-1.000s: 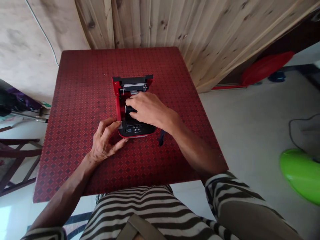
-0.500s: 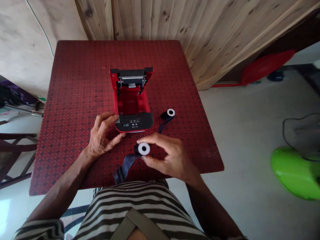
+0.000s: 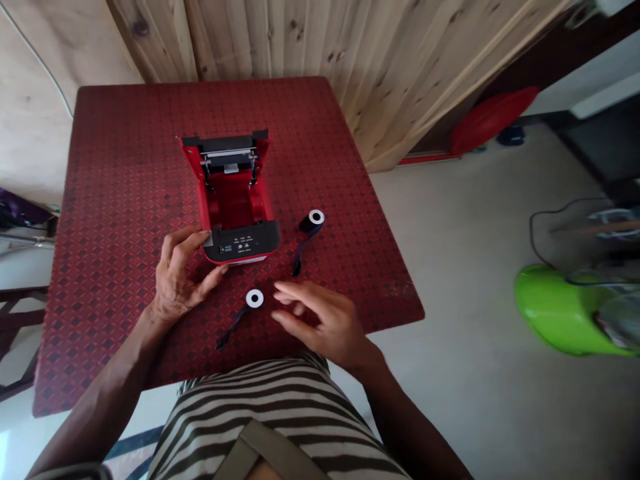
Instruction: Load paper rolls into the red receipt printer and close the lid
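Note:
A small red and black printer (image 3: pixel 243 243) stands on the table with its lid (image 3: pixel 225 150) raised and its red inner bay exposed. My left hand (image 3: pixel 180 273) grips its front left corner, fingers on the side and thumb at the front edge. Just in front of the printer is a black ribbon roll (image 3: pixel 255 298) with a white ring-shaped end, its loose tail trailing toward the lower left. Beside that roll, slightly apart from it, my right hand (image 3: pixel 320 317) is open with thumb and fingers spread. A second black ribbon roll (image 3: pixel 315 217) lies right of the printer, tail hanging forward.
The red patterned table (image 3: pixel 350 267) backs onto a wooden plank wall (image 3: pixel 280 40). On the floor to the right are a green tub (image 3: pixel 555 313) and a dark cable (image 3: pixel 533 233). Part of a dark wooden chair (image 3: pixel 20 333) shows at left.
My right hand has let go of the near ribbon roll and drawn off to its right. The left hand keeps its hold on the printer. The view has shifted right.

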The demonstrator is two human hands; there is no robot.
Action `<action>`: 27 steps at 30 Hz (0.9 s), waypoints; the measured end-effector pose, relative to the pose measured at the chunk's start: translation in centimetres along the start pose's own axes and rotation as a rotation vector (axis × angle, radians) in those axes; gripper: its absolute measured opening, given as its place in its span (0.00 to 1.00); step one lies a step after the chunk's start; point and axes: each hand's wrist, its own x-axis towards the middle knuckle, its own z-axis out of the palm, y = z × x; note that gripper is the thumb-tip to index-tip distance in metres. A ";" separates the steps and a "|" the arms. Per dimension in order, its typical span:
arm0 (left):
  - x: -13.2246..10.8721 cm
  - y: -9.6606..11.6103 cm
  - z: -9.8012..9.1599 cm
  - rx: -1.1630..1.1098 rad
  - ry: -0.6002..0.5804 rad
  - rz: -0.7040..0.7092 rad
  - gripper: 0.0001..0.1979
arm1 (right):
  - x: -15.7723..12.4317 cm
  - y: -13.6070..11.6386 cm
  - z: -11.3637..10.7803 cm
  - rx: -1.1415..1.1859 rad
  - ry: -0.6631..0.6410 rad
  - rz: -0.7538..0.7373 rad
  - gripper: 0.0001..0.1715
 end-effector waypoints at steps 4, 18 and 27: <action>0.1 -0.1 0.0 0.011 0.021 0.021 0.36 | 2.4 3.5 -3.5 -0.212 0.368 0.209 0.12; -0.1 0.0 0.4 -0.006 0.019 0.025 0.37 | 8.0 5.9 -4.4 -0.100 0.176 0.051 0.17; -0.5 0.1 0.5 -0.020 -0.002 -0.007 0.34 | 17.2 -3.0 -0.8 -0.567 -0.504 -0.151 0.20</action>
